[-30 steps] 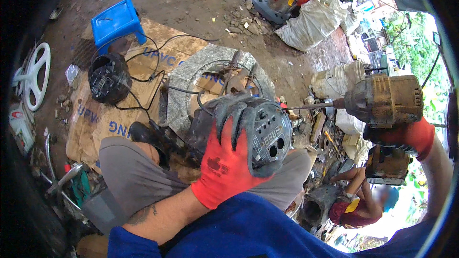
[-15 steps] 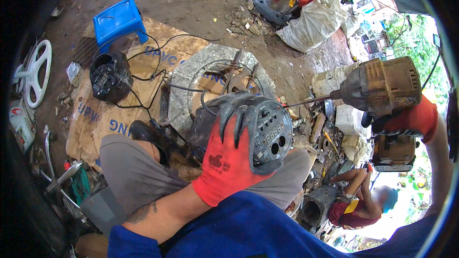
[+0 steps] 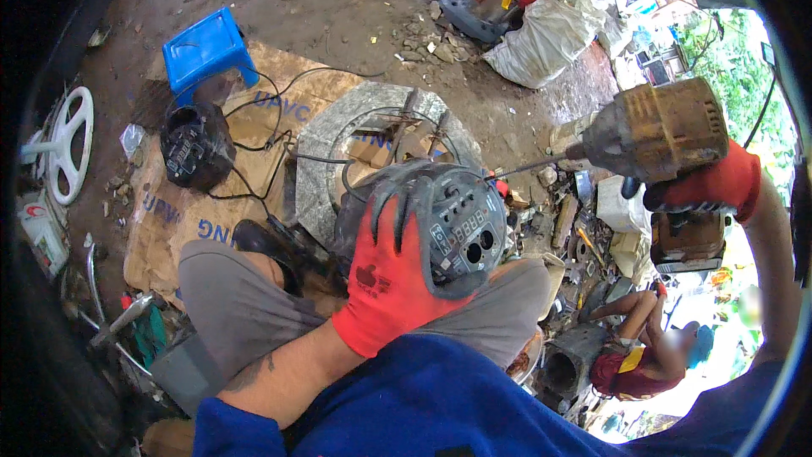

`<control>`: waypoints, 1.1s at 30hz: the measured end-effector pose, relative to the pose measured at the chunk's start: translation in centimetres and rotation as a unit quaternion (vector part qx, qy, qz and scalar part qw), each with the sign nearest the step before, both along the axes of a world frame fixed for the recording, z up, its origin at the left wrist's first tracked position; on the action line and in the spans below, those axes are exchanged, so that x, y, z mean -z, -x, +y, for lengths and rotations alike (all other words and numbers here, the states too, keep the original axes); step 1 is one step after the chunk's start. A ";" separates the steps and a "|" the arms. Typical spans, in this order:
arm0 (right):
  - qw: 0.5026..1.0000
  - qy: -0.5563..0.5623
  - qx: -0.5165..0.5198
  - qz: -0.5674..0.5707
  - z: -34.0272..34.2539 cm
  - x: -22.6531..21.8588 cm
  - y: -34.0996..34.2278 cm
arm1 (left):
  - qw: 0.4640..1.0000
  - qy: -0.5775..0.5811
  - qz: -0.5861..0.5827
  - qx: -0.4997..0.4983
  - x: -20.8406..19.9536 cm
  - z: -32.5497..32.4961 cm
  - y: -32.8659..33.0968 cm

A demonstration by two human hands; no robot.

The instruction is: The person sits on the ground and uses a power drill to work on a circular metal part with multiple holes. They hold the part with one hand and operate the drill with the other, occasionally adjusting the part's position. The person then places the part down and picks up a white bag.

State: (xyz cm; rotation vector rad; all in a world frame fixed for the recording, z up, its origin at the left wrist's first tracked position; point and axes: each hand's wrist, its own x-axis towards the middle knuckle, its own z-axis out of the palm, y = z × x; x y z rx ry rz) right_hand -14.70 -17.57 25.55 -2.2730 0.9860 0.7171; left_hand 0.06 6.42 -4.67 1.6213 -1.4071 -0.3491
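In my lap sits a black rounded speaker-like device [image 3: 465,233], its face carrying a digital display, buttons and two round holes. My left hand [image 3: 381,283], in a red glove with black fingers, is closed around its left side and lower rim. A worn, dirty yellow-brown cordless drill [image 3: 655,131] is gripped in my right hand [image 3: 719,186], also gloved red and black. Its long thin bit points left and reaches the upper right edge of the device's face. Whether the bit's tip sits in a screw cannot be made out.
A second black device [image 3: 196,145] lies on cardboard [image 3: 156,241], wired with black cables. Ahead is an octagonal grey ring [image 3: 317,140]. Left are a blue stool [image 3: 203,46] and a white wheel-shaped part [image 3: 72,148]. A white sack [image 3: 545,38] and a seated person [image 3: 634,355] are right.
The drill and my right hand have moved slightly up and left. The device has shifted a little left with my left hand still on it.
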 end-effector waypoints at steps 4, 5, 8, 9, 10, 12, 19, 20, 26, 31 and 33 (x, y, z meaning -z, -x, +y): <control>0.998 -0.021 0.047 -0.041 1.3 0.1 0.8 | 1.000 -0.014 -0.017 0.007 0.0 -0.3 0.1; 0.997 -0.028 0.051 -0.051 1.5 0.1 1.5 | 0.999 -0.025 -0.020 0.009 0.0 -0.3 0.2; 0.978 0.043 -0.172 -0.112 1.5 3.3 3.8 | 0.998 -0.022 -0.049 -0.035 0.6 0.3 -0.9; 0.948 0.116 -0.276 -0.107 2.4 3.3 6.0 | 0.999 -0.005 -0.036 -0.022 0.4 -0.1 -0.2; 0.918 0.186 -0.342 -0.081 4.2 3.7 8.3 | 1.000 0.013 -0.025 -0.008 0.0 -0.4 0.6; 0.913 0.220 -0.332 -0.090 6.3 5.9 11.5 | 0.999 0.025 -0.033 -0.001 0.3 -0.4 0.6; 0.936 0.207 0.085 -0.271 16.2 15.8 27.5 | 0.998 -0.008 -0.054 0.000 -0.3 0.8 -1.5; 0.919 0.179 0.161 -0.313 17.8 17.6 29.2 | 0.998 -0.020 -0.052 0.003 -0.7 0.4 -1.7; 0.608 -0.134 0.539 -0.568 23.5 20.1 24.6 | 0.977 -0.159 -0.138 0.036 -7.6 -1.3 -4.0; 0.581 -0.164 0.553 -0.574 24.2 24.2 25.2 | 0.946 -0.143 -0.290 0.037 -8.5 -4.0 -3.5; 0.580 -0.148 0.563 -0.570 24.7 24.7 25.3 | 0.939 -0.185 -0.287 0.020 -9.3 -4.4 -2.6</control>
